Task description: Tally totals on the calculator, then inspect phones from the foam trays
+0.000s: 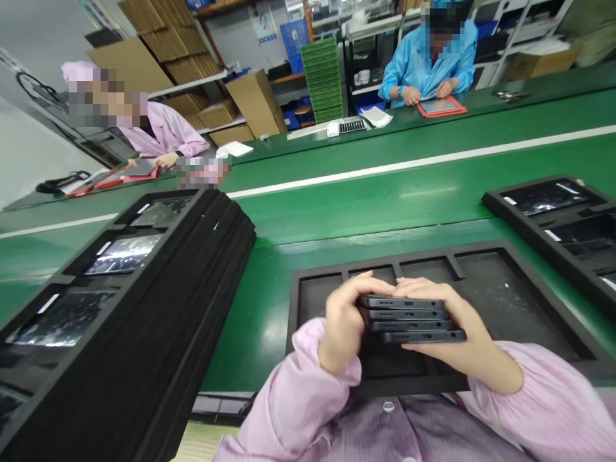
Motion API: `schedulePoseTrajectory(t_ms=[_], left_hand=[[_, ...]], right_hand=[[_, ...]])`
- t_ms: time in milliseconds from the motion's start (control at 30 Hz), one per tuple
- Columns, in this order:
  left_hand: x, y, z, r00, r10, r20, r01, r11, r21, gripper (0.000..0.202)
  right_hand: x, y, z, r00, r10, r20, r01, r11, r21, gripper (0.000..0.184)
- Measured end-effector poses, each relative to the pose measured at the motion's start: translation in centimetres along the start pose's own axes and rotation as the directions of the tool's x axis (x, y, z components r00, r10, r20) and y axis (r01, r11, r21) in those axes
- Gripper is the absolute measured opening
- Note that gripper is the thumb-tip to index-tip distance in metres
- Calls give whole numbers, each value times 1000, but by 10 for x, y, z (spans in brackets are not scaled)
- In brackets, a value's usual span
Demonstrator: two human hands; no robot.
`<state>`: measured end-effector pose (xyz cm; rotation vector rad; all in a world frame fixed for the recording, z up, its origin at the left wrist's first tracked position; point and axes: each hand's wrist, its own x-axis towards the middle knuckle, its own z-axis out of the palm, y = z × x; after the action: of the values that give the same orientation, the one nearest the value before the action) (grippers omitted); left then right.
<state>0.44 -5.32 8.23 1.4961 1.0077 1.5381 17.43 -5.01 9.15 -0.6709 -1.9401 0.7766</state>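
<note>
A small stack of several dark smartphones (409,316) is held between my two hands, with the ends that carry the ports facing me. My left hand (344,317) closes round the left side, its fingers over the top. On the right, my right hand (464,321) wraps the other side, some fingers on top and some beneath. The lowest phone sticks out to the right of the others. Directly under the stack lies a black foam tray (500,298) with recessed compartments; those I can see hold no phones. My hands and the stack hide its near middle part.
A tall stack of black foam trays (192,269) stands at left, screens in its top one. Another foam tray with screens (524,221) is at right. A green bench (385,192) runs across. Beyond it sit a person in pink (166,128) and one in blue (399,64).
</note>
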Motion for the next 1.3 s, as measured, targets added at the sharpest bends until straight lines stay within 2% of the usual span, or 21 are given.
schedulePoseTrajectory(t_ms=[67, 100, 167, 233, 300, 400, 467, 667, 867, 1000, 1133, 1300], left_hand=[[-20, -2, 3, 996, 90, -26, -89, 995, 32, 59], [-29, -5, 4, 993, 109, -35, -108, 994, 30, 70], [-43, -15, 4, 992, 124, -32, -124, 992, -10, 87], [-50, -21, 2, 989, 149, -6, -149, 989, -22, 92], [-53, -23, -1, 986, 164, 21, -164, 986, -8, 85], [-54, -21, -4, 981, 185, 58, -185, 983, -6, 66], [-56, -22, -5, 977, 209, 49, -210, 978, -1, 61], [-69, -37, -7, 982, 189, 28, -191, 972, 136, 63], [-71, -45, -11, 969, 233, 80, -242, 961, 133, 65], [-71, -41, -8, 967, 227, 118, -244, 957, 158, 54], [-68, -29, -3, 939, 334, 87, -344, 925, 160, 45], [-65, -23, 0, 920, 375, 113, -391, 902, 183, 38]], right_hand=[[-6, -3, 15, 983, 145, -114, -126, 980, 153, 31], [-8, -3, 22, 975, 172, -139, -141, 968, 210, 32], [-11, -3, 32, 976, 169, -140, -127, 955, 268, 41], [-13, -3, 36, 983, 135, -121, -100, 960, 261, 53], [-14, -2, 36, 988, 113, -108, -85, 969, 233, 57], [-17, -1, 34, 992, 94, -90, -72, 972, 225, 50], [-20, -2, 33, 994, 75, -83, -54, 972, 228, 48], [-24, -6, 36, 994, 9, -112, 18, 972, 234, 47], [-26, -10, 35, 995, -37, -98, 60, 969, 240, 44], [-31, -9, 34, 993, -85, -83, 101, 970, 219, 44], [-34, -10, 31, 993, -102, -62, 113, 973, 202, 42], [-35, -12, 28, 992, -116, -49, 123, 978, 168, 40]])
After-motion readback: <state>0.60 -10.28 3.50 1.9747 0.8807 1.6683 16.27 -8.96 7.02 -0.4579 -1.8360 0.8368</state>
